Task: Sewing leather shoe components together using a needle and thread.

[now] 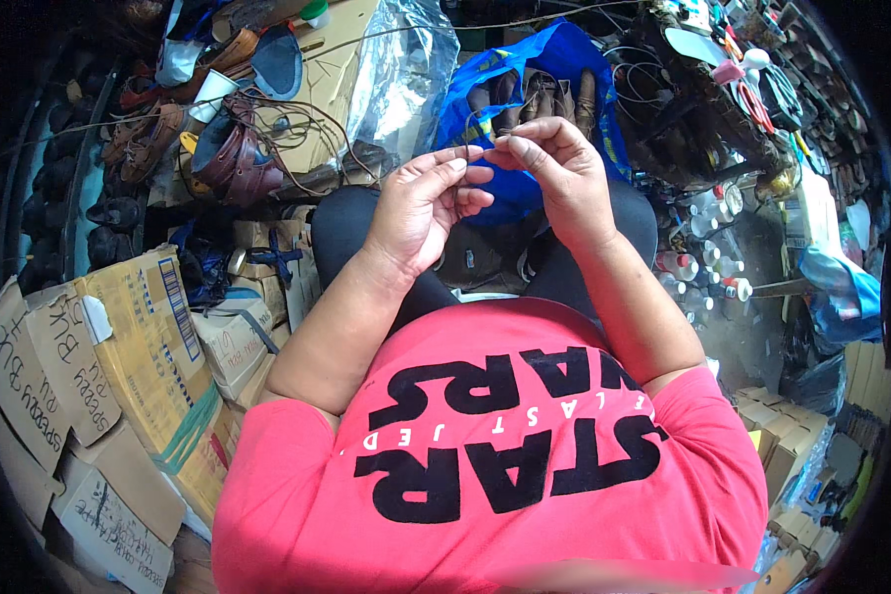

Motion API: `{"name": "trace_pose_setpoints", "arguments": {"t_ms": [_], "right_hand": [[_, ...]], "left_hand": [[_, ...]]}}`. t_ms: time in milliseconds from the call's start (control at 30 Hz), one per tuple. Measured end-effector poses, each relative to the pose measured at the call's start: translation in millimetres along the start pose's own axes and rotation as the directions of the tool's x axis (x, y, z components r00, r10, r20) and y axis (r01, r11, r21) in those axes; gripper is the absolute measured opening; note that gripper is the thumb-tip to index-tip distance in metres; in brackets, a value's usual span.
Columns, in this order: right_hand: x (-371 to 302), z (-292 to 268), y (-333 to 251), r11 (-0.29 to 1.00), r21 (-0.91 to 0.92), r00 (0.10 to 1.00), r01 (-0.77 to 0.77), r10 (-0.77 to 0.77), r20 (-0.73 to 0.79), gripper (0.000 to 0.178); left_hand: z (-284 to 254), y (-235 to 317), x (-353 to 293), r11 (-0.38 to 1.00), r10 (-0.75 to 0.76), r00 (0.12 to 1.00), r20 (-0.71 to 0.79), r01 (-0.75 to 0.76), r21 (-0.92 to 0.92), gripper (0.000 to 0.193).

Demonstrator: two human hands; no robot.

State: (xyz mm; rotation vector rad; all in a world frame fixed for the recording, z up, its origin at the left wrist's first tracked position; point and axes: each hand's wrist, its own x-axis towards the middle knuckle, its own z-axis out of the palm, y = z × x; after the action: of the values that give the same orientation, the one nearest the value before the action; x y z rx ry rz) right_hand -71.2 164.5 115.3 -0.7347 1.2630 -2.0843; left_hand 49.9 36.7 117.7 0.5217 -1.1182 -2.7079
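Left hand [431, 198], right hand [561, 178] pinching, perhaps, thin thread [485, 151] near blue bag [515, 200].

Cluttered shoe workshop; shoes [155, 142], cardboard boxes [134, 342]

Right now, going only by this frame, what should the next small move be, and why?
Probably keep the left hand steady and ease the right hand slightly aside. Their fingers nearly meet in front of the blue bag, and whatever may be between them is too fine to make out, so a small gap would likely give a clearer view.
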Motion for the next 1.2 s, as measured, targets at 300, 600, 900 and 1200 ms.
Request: {"name": "trace_pose_setpoints", "arguments": {"t_ms": [300,600,900,1200], "right_hand": [[-0.7,0.8,-0.6,1.0,-0.014,1.0,-0.003,0.003,-0.015,0.012],[-10.7,5.7,-4.7,0.62,-0.671,0.901,0.407,-0.392,0.184,0.011],[-10.6,0.3,3.3,0.862,-0.463,0.975,0.206,-0.223,0.018,0.003],[-9.3,-6.0,-4.1,0.999,0.026,0.999,0.029,-0.029,0.022,0.007]], "left_hand": [[1.8,-0.4,-0.9,1.0,0.004,1.0,-0.011,-0.004,0.018,0.024],[5.8,-3.2,0.4,0.916,0.214,0.977,-0.002,-0.2,0.347,0.038],[19.5,-5.5,-6.9,0.794,0.353,0.934,0.054,-0.33,0.51,0.049],[0.6,-0.3,-5.1,0.974,0.121,0.993,0.001,-0.119,0.195,0.03]]}}
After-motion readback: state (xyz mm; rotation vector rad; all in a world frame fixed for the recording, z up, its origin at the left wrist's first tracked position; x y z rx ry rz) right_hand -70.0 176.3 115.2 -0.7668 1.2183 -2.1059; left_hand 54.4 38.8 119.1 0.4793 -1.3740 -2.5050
